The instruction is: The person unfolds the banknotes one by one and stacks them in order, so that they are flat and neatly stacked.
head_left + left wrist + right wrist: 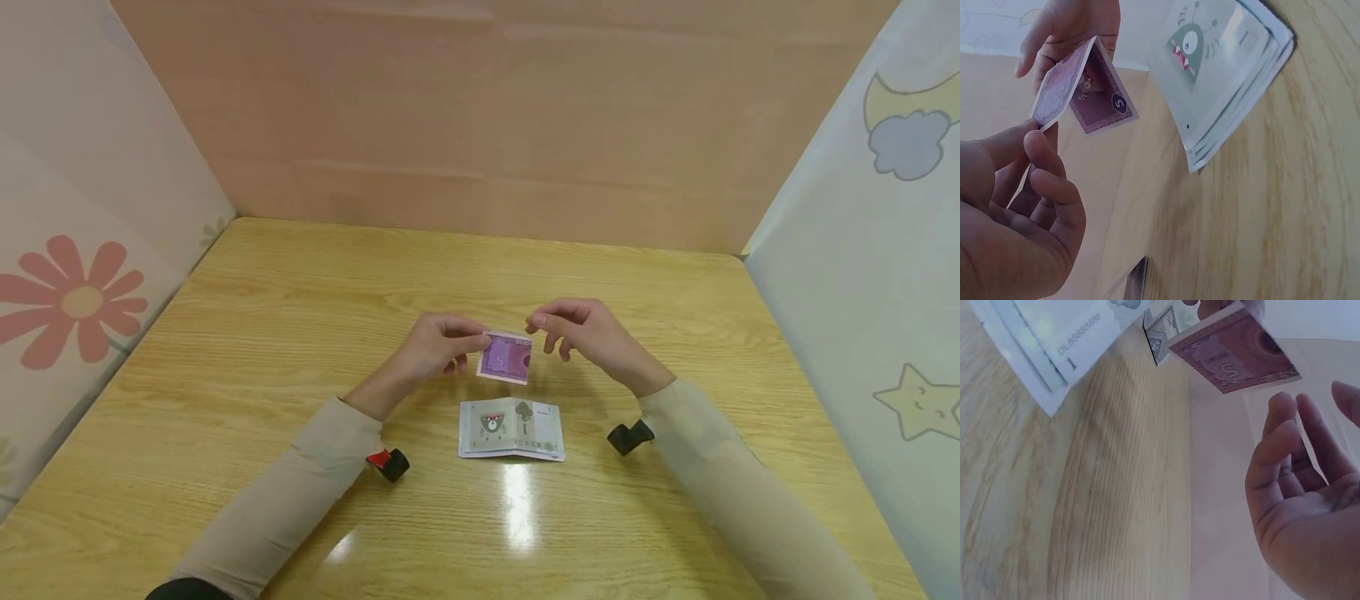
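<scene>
A purple play banknote marked 5 is folded in two and held up above the table. At one edge of it, my left hand pinches the note between thumb and fingers. The left wrist view shows the two halves of the note standing apart like a tent. My right hand hovers just right of the note, fingers loosely bent and holding nothing. Nearer to me lies a small stack of creased pale green play banknotes, marked 1, with a cartoon monster and a tree on the top one.
The wooden table meets an orange-brown back panel. White side panels with a flower and a star stand left and right. A small grey printed piece shows near the left hand in the right wrist view.
</scene>
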{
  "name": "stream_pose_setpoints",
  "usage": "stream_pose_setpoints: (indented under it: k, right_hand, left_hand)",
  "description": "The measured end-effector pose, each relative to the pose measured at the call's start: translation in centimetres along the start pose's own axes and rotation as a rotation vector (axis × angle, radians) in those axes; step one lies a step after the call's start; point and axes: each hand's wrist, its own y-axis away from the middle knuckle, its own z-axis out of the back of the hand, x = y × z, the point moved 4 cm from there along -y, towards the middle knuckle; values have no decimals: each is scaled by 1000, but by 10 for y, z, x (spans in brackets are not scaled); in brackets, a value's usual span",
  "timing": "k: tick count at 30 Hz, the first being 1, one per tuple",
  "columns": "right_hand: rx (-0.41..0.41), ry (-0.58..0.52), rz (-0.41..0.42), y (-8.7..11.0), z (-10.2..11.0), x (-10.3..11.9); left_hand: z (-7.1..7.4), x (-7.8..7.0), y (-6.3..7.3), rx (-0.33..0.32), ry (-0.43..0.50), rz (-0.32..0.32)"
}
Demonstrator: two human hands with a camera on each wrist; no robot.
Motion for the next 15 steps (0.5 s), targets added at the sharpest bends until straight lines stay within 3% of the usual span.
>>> stream_pose_setpoints:
  k: [8,15]
  right_hand:
    - [83,-21,18,-11,-17,4]
    - [82,-16,32,-10,-12,-1]
  left_hand:
    - [-2,-2,1,56,4,-8]
    - [5,-1,4,11,26,12]
